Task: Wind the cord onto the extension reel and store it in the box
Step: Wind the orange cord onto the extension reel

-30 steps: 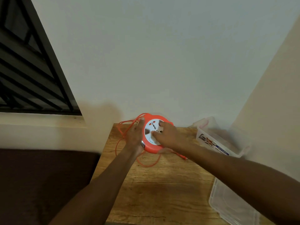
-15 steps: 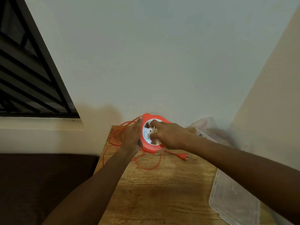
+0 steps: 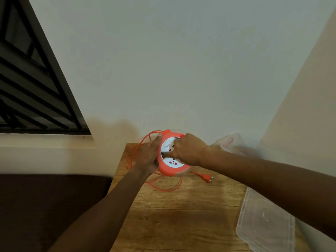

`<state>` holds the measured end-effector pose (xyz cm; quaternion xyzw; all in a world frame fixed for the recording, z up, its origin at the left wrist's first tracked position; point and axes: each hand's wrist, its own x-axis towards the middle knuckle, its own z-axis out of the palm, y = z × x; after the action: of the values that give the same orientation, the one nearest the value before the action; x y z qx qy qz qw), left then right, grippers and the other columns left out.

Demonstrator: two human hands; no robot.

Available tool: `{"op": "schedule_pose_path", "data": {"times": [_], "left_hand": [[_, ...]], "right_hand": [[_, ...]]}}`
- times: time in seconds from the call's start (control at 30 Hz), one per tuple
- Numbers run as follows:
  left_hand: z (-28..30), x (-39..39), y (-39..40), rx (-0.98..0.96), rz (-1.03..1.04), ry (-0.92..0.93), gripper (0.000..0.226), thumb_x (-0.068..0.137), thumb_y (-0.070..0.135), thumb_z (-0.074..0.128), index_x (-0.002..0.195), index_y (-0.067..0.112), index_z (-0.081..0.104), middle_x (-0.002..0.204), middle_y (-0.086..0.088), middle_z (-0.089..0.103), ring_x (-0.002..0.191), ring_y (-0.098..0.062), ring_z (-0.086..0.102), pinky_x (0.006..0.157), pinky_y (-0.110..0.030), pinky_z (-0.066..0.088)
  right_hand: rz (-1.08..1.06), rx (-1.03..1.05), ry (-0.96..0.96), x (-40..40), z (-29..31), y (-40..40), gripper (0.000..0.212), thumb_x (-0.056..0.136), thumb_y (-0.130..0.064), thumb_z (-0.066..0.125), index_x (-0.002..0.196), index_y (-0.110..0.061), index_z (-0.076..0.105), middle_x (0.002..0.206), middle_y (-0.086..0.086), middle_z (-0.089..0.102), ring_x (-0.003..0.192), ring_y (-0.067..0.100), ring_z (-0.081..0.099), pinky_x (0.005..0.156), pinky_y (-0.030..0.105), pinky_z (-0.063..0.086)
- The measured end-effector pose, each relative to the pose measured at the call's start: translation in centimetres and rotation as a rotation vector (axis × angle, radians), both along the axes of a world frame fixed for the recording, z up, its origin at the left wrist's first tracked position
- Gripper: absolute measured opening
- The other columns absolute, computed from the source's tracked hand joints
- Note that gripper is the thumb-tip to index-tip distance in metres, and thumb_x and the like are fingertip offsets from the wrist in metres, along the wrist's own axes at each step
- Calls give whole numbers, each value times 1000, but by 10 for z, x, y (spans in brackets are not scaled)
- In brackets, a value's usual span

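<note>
- extension reel (image 3: 171, 165) sits at the back of the worktop (image 3: 181, 215), close to the wall (image 3: 181, 70)
- left hand (image 3: 148, 157) on its left edge, right hand (image 3: 189, 151) on top of its face
- cord (image 3: 163, 188) loops out to the left of the reel and in front of it
- plug (image 3: 206, 178) lies on the worktop just right of the reel
- box (image 3: 231, 142) in the back right corner
- lid (image 3: 263, 224) at the front right edge
- window (image 3: 36, 79) off to the left
</note>
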<state>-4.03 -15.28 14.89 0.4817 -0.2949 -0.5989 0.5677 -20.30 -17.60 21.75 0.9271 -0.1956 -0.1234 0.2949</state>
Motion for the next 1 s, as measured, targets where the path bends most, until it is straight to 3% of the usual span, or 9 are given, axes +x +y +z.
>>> {"op": "schedule_pose_path", "data": {"times": [0.1,0.23,0.3,0.4,0.6,0.73,0.8,0.87,1.0], "left_hand": [[7,-5,-3,-3,35,16,45,99,49,61,124,13,71,119,-14,77,110,-36,74,97,-56,58],[8,-12,-8,-28,126,3,48,98,49,64,125,11,71,121,-19,75,109,-39,73,97,-63,56],[3,-14,-10,-18,169,-5,48,96,50,66,119,8,72,117,-19,76,105,-41,74,93,-63,57],[3,-17,-12,-10,199,-19,38,100,43,64,107,7,74,106,-15,80,94,-35,78,83,-52,63],[9,-12,-18,9,122,-42,29,103,41,60,95,18,76,94,-6,82,89,-30,79,80,-46,64],[6,-3,-17,29,54,-116,32,101,47,59,115,21,71,100,-4,82,86,-27,80,65,-38,64],[6,-1,-16,28,26,-124,39,99,48,62,122,17,70,104,-7,81,88,-29,80,69,-41,64],[8,-2,-15,18,1,-142,42,98,47,64,122,13,71,101,-10,81,85,-30,80,68,-41,63],[17,-5,-12,21,-74,-171,37,100,42,64,110,7,71,82,-9,78,64,-22,75,55,-32,61]], "right_hand": [[-291,154,-378,1,-6,7,65,90,-45,56,148,-30,32,112,1,68,91,27,67,64,32,45],[-694,609,-859,8,-11,10,69,88,-52,58,148,-23,38,141,1,54,122,25,55,92,36,47],[-850,922,-1174,12,-17,9,66,90,-39,62,148,-17,38,136,4,56,110,25,62,81,35,53],[-1014,1281,-1523,18,-25,19,65,86,-23,69,143,-19,38,108,1,61,68,22,68,58,33,56],[-785,811,-1221,6,-24,23,64,79,-26,69,136,-16,42,114,1,63,91,14,60,69,31,54],[-256,320,-584,-11,-3,21,40,85,-21,69,125,-22,63,133,6,57,109,27,61,77,38,56],[-104,275,-286,-16,4,12,41,84,-16,72,123,-26,65,151,7,38,123,31,53,79,41,56],[-110,293,-76,-19,10,4,46,87,-16,70,127,-34,61,159,5,22,129,33,47,83,44,56],[-84,194,163,-10,19,5,52,92,-24,65,135,-49,50,155,7,25,114,34,57,76,41,56]]}}
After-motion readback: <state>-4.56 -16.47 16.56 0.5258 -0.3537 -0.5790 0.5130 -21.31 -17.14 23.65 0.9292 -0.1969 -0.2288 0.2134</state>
